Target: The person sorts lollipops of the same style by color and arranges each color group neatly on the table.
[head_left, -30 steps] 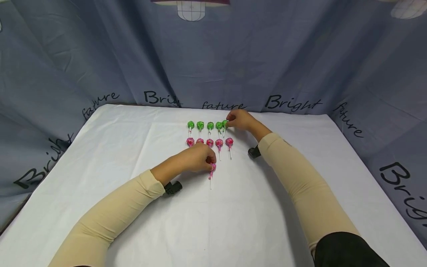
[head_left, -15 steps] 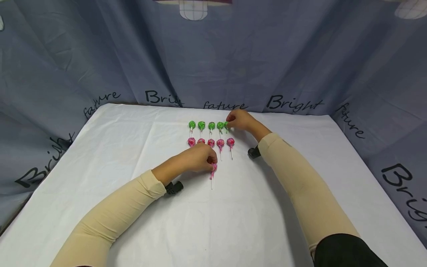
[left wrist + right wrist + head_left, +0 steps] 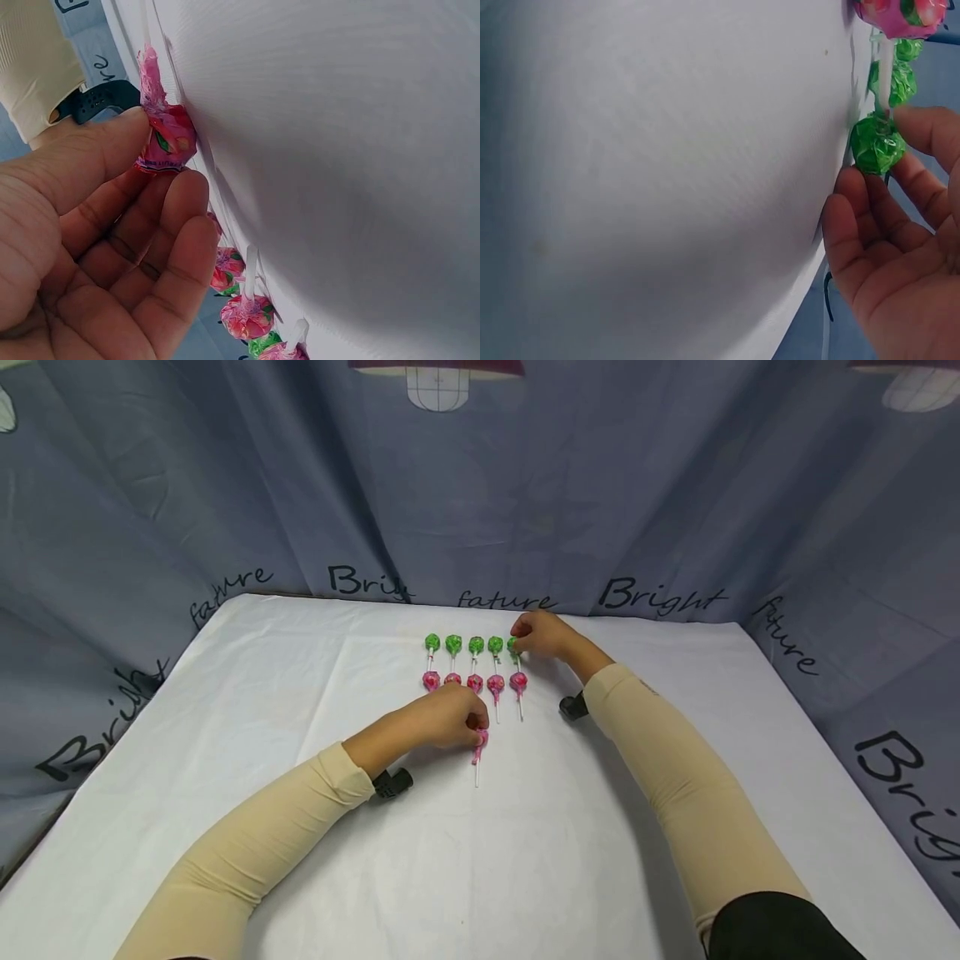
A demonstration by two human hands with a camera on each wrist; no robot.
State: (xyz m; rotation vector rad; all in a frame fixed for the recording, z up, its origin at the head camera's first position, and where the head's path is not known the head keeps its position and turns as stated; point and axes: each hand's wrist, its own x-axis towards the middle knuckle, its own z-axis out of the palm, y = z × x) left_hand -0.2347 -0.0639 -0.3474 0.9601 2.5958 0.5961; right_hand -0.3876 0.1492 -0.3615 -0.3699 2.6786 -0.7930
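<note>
My left hand (image 3: pixel 450 714) pinches the wrapped head of a pink lollipop (image 3: pixel 171 139) between thumb and fingers; its white stick points toward me in the head view. At the far side, my right hand (image 3: pixel 546 633) holds a green lollipop (image 3: pixel 877 146) by its wrapped head, at the right end of a row of green lollipops (image 3: pixel 476 646). Below that row lies a second one of pink lollipops (image 3: pixel 496 684), their sticks toward me. The left hand partly covers this pink row. The held green lollipop's stick reaches toward the rightmost pink lollipop (image 3: pixel 518 682).
A white cloth (image 3: pixel 585 843) covers the table, with faint creases. Behind the far edge hangs a grey-blue curtain (image 3: pixel 630 485) with printed lettering. Black wrist cameras sit under both sleeves, the left camera (image 3: pixel 392 782) close over the cloth.
The right hand has shifted the green lollipop slightly right, leaving a wider gap to its green neighbour. The left hand stays in place on the pink lollipop.
</note>
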